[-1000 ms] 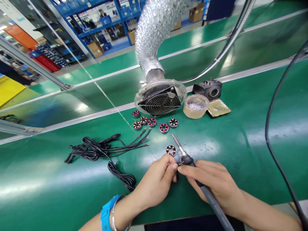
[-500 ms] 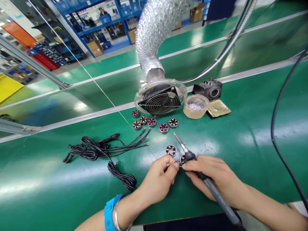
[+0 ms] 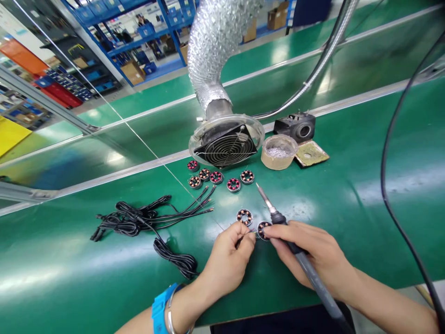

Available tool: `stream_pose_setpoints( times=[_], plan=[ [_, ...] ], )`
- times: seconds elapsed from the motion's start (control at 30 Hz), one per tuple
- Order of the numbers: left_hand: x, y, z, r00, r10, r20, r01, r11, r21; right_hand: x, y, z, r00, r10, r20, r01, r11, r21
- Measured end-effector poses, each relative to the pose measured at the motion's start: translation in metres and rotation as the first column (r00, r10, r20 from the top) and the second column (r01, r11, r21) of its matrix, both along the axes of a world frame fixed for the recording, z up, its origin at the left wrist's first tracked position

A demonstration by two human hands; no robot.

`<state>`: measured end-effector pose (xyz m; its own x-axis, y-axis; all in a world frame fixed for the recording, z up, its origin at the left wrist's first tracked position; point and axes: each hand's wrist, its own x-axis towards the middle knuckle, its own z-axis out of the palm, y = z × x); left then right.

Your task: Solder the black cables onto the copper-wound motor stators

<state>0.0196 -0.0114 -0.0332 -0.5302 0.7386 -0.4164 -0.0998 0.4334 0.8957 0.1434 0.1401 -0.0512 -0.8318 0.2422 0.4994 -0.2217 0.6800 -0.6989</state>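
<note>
Two bare hands work close together: the left [image 3: 227, 260] pinches thin wire ends [image 3: 254, 233], the right [image 3: 314, 255] grips a slim, pointed soldering iron [image 3: 290, 241].

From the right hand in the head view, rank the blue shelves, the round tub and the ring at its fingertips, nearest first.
1. Ring: at the right hand's fingertips.
2. Round tub: beyond it, right of the fan.
3. Blue shelves: far back, upper left.

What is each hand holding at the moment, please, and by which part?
The right hand holds the soldering iron by its dark grip, behind the metal shaft. The left hand pinches thin wire; which part of it is unclear.
</note>
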Motion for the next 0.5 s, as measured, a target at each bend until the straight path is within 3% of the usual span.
stream_pose_setpoints(
  times=[0.23,0.4,0.5],
  plan=[
    [0.003,0.000,0.001,0.998,-0.008,-0.064,0.007,1.000,-0.023,0.034,-0.001,0.011,0.981,-0.148,-0.126,0.125,0.977,-0.172],
    [0.003,-0.001,0.000,0.995,-0.015,-0.099,0.012,1.000,-0.026,0.050,-0.002,0.003,0.977,-0.214,-0.021,0.196,0.929,-0.315],
    [0.004,-0.001,0.001,0.993,-0.018,-0.116,0.015,1.000,-0.020,0.051,-0.003,-0.002,0.971,-0.237,0.004,0.227,0.922,-0.315]
  ],
)
